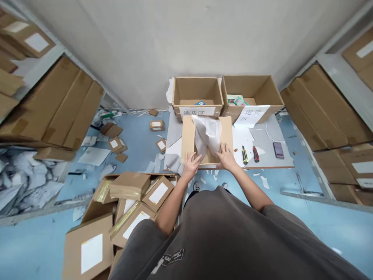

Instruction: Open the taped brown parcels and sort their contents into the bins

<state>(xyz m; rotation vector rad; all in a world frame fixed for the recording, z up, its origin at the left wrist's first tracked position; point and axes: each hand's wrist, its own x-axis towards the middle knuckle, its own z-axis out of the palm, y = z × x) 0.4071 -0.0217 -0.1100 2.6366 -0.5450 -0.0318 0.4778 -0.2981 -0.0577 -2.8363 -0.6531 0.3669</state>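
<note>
An open cardboard box [188, 136] stands at the table's front edge with its side flaps folded outward. Crumpled whitish translucent wrapping [210, 130] bulges out of it, and whatever lies beneath is hidden. My left hand [190, 165] grips the near left corner, fingers bent over the wall. At the near right corner, my right hand [226, 156] holds the box in the same way, its fingers curled over the edge beside the flap. To the right on the table lie a yellow-black box cutter [244, 154] and a red-black box cutter [255, 154].
Two labelled open cartons, a left one [199, 87] and a right one [247, 83], hold small packages behind the box. A phone [278, 150] lies at right on the table [287, 157]. A large carton of parcels [159, 193] stands near my left. Shelves flank both sides.
</note>
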